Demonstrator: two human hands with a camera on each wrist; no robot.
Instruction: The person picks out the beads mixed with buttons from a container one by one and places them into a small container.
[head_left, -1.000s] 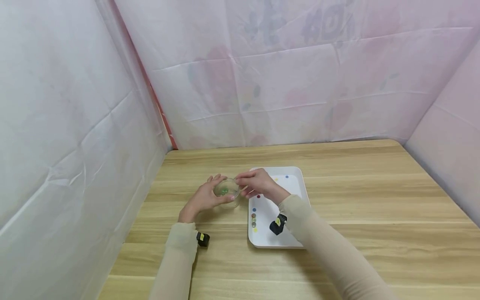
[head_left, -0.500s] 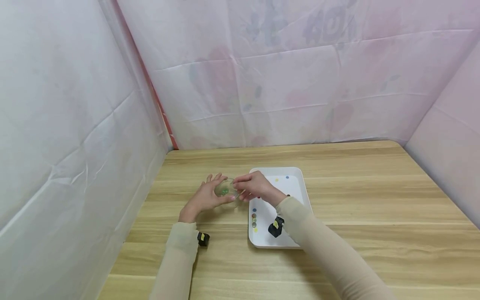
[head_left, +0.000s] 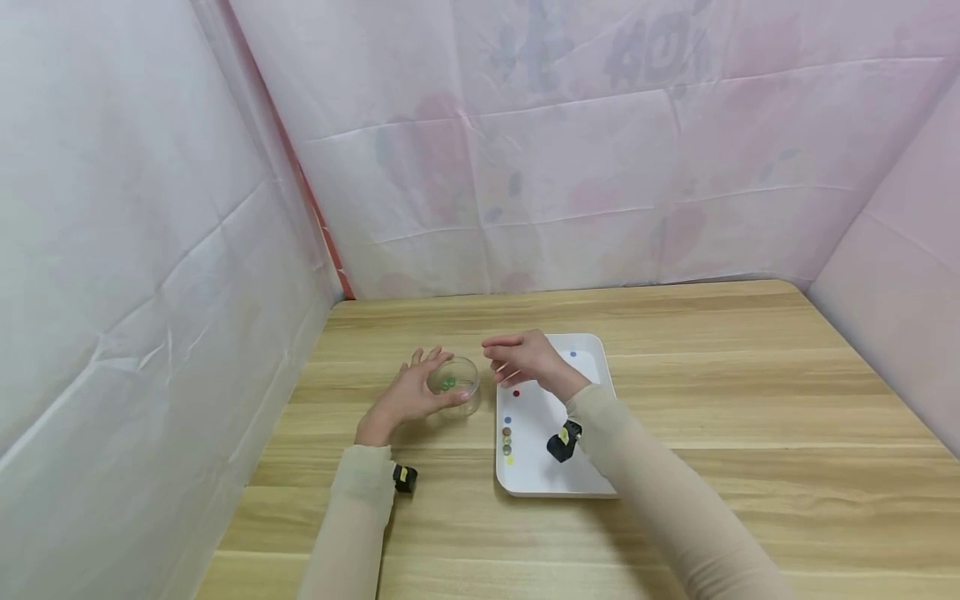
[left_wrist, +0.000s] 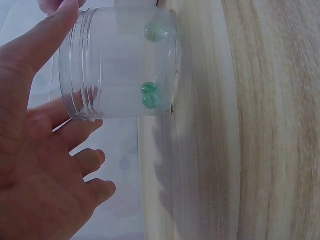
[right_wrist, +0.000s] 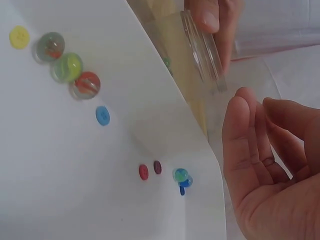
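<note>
A clear jar stands on the wooden table, just left of a white tray. My left hand holds the jar, thumb at its rim and fingers round its side. In the left wrist view the jar has green marbles inside. My right hand hovers over the tray's far left corner, fingers relaxed and empty. In the right wrist view that hand is beside the jar rim.
The tray holds a row of glass marbles, a blue-green marble, and small buttons: yellow, blue, red. Pale pink cloth walls close the left, back and right sides.
My right hand has drawn back from the jar's mouth to the right, and its fingers have opened. The left hand and jar have stayed put.
</note>
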